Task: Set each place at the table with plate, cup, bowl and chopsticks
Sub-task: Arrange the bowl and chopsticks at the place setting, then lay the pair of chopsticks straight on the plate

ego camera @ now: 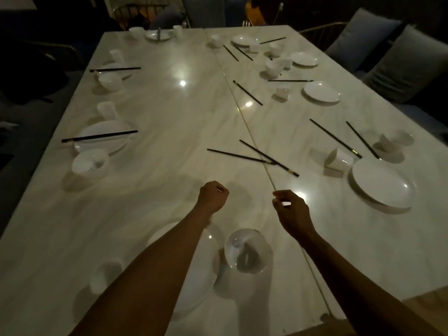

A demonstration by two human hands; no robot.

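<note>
Black chopsticks (252, 158) lay crossed on the bench (169, 112), beyond the near plate (194, 282) and bowl (247, 251). Nothing was held: the left hand (213, 196) was curled, the right hand (291, 212) loosely open. Fetching them was judged next.

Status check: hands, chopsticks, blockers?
Both hands empty: left hand curled, right hand loosely open. Crossed black chopsticks lie just ahead on white marble table. Nothing between.

The worktop (169, 112) looks like polished pale marble, glossy with lamp glints. Near its right edge, a plate (381, 185) shows smooth, shiny white glaze; beside it, black chopsticks (334, 138) look matt.
</note>
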